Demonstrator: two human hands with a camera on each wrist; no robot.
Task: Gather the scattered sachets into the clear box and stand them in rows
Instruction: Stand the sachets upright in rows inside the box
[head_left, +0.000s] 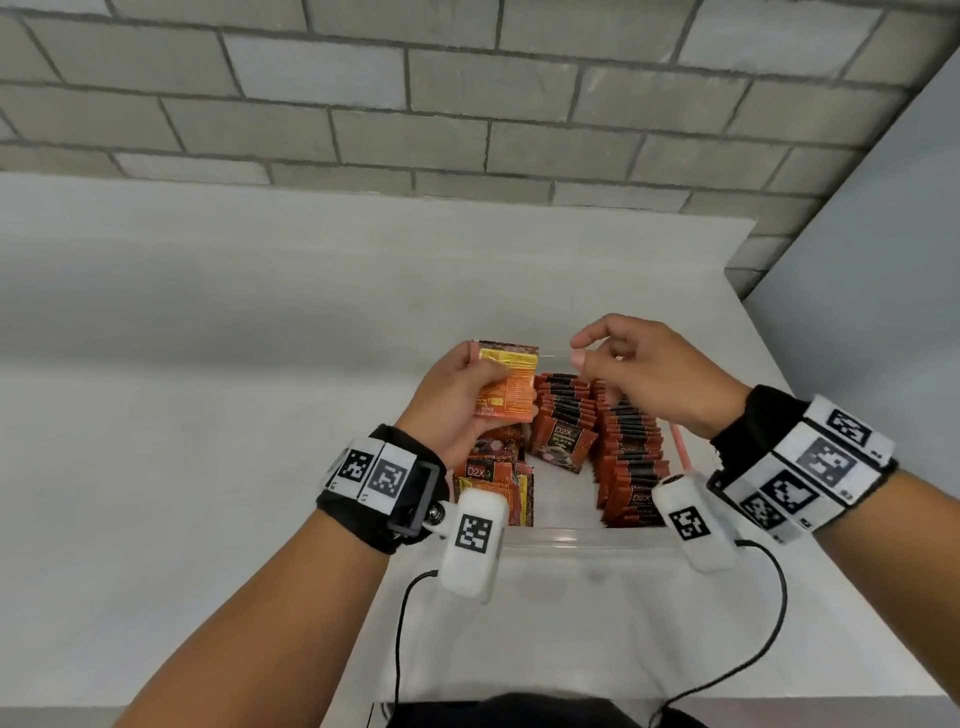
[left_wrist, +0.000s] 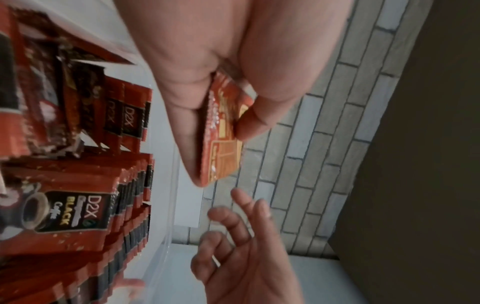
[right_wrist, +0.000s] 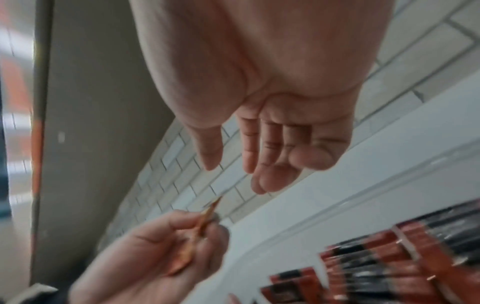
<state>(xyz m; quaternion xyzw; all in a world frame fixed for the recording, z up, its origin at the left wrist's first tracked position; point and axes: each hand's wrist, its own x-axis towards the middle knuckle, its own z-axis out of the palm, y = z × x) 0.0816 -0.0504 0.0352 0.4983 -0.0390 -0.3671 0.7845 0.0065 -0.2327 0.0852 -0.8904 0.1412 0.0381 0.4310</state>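
My left hand (head_left: 467, 384) pinches a small stack of orange-red sachets (head_left: 506, 379) between thumb and fingers, held upright above the left side of the clear box (head_left: 571, 538). The wrist views also catch the held sachets (left_wrist: 221, 142) (right_wrist: 205, 222), the latter edge-on. My right hand (head_left: 639, 364) hovers just right of them, fingers loosely bent and empty (right_wrist: 259, 164). Inside the box, rows of red and black sachets (head_left: 631, 457) stand on edge at the middle and right. One front sachet (head_left: 561, 441) leans, and several lie jumbled at the left (head_left: 493, 478).
The box sits on a white table (head_left: 208, 415) close to its right edge. A grey brick wall (head_left: 467, 93) rises behind, and a plain wall panel (head_left: 883, 260) stands to the right. Black cables (head_left: 400, 623) hang from both wrist cameras near the table's front edge.
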